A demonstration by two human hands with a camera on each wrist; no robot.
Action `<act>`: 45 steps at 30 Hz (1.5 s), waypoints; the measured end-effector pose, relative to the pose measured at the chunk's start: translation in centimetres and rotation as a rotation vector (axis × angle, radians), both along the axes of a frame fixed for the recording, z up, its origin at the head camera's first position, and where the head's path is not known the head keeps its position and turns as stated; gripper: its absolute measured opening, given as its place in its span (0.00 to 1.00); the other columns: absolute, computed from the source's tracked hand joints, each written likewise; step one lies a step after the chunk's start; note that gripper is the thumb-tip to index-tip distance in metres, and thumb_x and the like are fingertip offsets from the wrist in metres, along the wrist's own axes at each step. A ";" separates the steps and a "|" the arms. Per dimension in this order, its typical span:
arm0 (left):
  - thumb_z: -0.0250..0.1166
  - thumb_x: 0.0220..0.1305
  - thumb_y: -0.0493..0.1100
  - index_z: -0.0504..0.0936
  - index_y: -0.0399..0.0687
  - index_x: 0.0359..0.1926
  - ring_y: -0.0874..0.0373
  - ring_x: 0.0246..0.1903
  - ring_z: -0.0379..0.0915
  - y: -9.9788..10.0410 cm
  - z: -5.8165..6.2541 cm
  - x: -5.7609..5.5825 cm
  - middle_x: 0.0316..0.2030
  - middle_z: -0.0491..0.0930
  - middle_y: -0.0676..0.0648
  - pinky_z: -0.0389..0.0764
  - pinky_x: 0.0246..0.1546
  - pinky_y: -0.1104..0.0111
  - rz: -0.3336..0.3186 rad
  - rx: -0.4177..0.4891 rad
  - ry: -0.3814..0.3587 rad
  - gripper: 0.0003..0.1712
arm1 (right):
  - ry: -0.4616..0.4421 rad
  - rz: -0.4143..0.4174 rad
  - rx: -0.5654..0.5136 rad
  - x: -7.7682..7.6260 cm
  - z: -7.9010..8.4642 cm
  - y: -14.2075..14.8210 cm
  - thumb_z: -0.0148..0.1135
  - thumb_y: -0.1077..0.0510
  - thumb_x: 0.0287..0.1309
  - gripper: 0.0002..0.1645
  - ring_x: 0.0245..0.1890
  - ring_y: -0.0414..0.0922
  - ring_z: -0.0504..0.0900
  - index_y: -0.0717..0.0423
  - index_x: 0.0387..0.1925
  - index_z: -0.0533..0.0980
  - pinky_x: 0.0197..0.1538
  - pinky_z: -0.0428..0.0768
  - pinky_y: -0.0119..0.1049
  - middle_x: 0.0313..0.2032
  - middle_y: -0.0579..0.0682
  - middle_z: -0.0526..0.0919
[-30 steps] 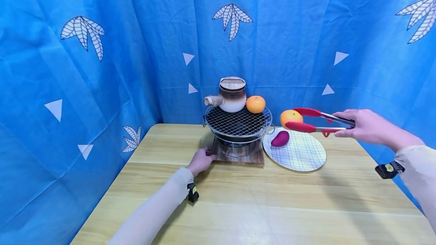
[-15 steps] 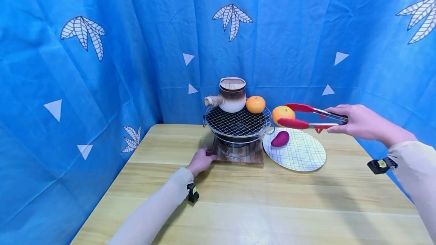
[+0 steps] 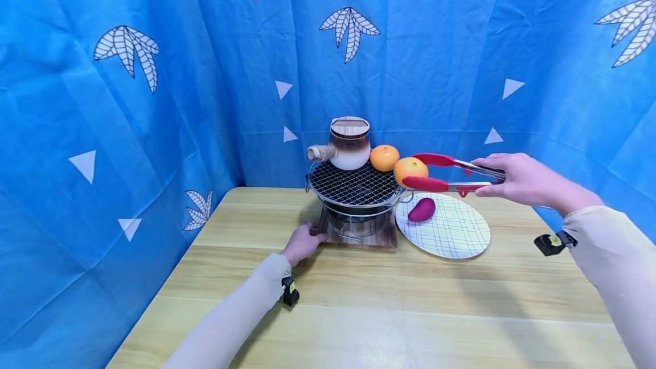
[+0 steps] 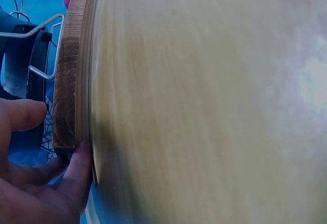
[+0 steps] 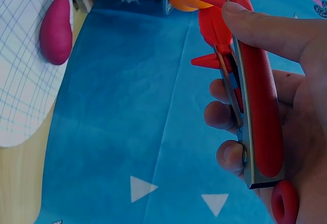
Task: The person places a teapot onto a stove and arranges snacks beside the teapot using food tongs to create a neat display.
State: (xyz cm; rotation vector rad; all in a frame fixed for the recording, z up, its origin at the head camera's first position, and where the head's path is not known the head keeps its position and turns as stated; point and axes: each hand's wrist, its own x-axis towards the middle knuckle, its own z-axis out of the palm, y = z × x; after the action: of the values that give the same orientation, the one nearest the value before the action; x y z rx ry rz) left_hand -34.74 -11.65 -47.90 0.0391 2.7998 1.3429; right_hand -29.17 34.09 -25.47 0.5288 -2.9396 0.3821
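Observation:
My right hand (image 3: 523,181) grips red-tipped tongs (image 5: 258,106), and between their tips an orange (image 3: 410,172) hangs in the air, overlapping the grill's right rim in the head view. My left hand (image 3: 303,242) holds the front left corner of a brown wooden board (image 4: 69,81), thumb on the upper side and fingers at the edge. On that board stands a round tabletop grill with a black mesh rack (image 3: 353,184). A second orange (image 3: 384,158) rests on the rack beside a small lidded pot (image 3: 351,150) with a wrapped side handle.
Right of the grill lies a checked oval plate (image 3: 456,232) bearing a dark pink, sweet-potato-shaped piece (image 3: 422,209). The wire handle (image 3: 408,197) of the grill overhangs the plate's left edge. A blue curtain (image 3: 435,73) closes off the wooden table's (image 3: 359,300) back and sides.
My right hand has carried the tongs and the orange leftward and slightly up, from over the plate to the grill's right rim. My left hand has stayed at the board's corner.

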 end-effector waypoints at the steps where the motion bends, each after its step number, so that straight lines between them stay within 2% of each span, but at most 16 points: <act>1: 0.66 0.66 0.50 0.72 0.35 0.65 0.38 0.63 0.71 0.0 0.0 0.0 0.62 0.76 0.34 0.73 0.65 0.49 -0.001 0.000 0.000 0.33 | 0.003 0.004 0.000 -0.1 0.0 -0.2 0.75 0.38 0.51 0.50 0.51 0.58 0.77 0.60 0.69 0.70 0.34 0.82 0.43 0.60 0.67 0.77; 4: 0.66 0.66 0.49 0.72 0.35 0.65 0.38 0.63 0.71 0.0 0.1 0.1 0.62 0.76 0.34 0.73 0.65 0.48 -0.006 0.001 -0.001 0.33 | 0.011 0.022 0.000 -0.3 0.1 -0.9 0.76 0.39 0.51 0.49 0.52 0.59 0.77 0.59 0.68 0.71 0.36 0.83 0.45 0.60 0.66 0.78; 9: 0.66 0.66 0.49 0.73 0.36 0.65 0.39 0.62 0.72 0.0 0.2 0.2 0.61 0.77 0.35 0.74 0.64 0.49 -0.004 0.002 -0.006 0.32 | 0.014 0.064 0.000 -0.9 0.0 -1.9 0.76 0.41 0.52 0.48 0.49 0.56 0.78 0.59 0.68 0.71 0.35 0.81 0.41 0.58 0.64 0.80; 16: 0.66 0.65 0.49 0.73 0.36 0.64 0.39 0.61 0.73 -0.2 0.2 0.2 0.60 0.78 0.35 0.74 0.63 0.49 -0.003 0.006 -0.002 0.32 | 0.017 0.094 -0.001 -1.5 0.0 -3.7 0.76 0.42 0.52 0.47 0.54 0.59 0.79 0.59 0.68 0.71 0.44 0.85 0.50 0.61 0.65 0.78; 21: 0.66 0.65 0.50 0.73 0.37 0.65 0.39 0.61 0.73 -0.2 0.1 0.1 0.60 0.78 0.36 0.74 0.63 0.49 -0.005 0.006 -0.005 0.32 | 0.008 0.111 -0.005 -2.0 0.0 -4.8 0.76 0.43 0.52 0.46 0.54 0.59 0.79 0.59 0.68 0.71 0.43 0.85 0.49 0.61 0.65 0.78; 26: 0.66 0.66 0.50 0.72 0.36 0.66 0.39 0.62 0.72 0.0 0.1 0.1 0.62 0.77 0.35 0.73 0.64 0.49 -0.007 0.008 -0.003 0.33 | 0.005 0.130 -0.002 -2.5 0.1 -5.7 0.76 0.43 0.53 0.46 0.57 0.60 0.78 0.58 0.69 0.71 0.47 0.84 0.53 0.62 0.64 0.78; 33: 0.66 0.65 0.49 0.73 0.36 0.65 0.39 0.61 0.73 0.1 0.2 0.2 0.61 0.78 0.35 0.74 0.64 0.49 -0.010 0.020 0.000 0.32 | -0.007 0.146 -0.017 -3.2 -0.2 -6.7 0.76 0.46 0.53 0.44 0.56 0.59 0.78 0.58 0.68 0.72 0.45 0.84 0.49 0.62 0.64 0.78; 45: 0.66 0.66 0.49 0.72 0.36 0.66 0.40 0.61 0.73 0.0 0.0 0.1 0.60 0.77 0.35 0.74 0.63 0.49 -0.009 0.016 0.000 0.33 | -0.022 0.178 -0.008 -4.4 -0.4 -8.6 0.75 0.45 0.54 0.44 0.58 0.59 0.77 0.57 0.69 0.72 0.51 0.82 0.56 0.62 0.62 0.78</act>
State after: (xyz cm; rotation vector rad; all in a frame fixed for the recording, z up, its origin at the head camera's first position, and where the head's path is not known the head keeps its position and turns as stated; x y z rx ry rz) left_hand -34.64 -11.63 -47.91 0.0526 2.7855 1.3632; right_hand -33.52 25.45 -25.91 0.7932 -2.9193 0.4213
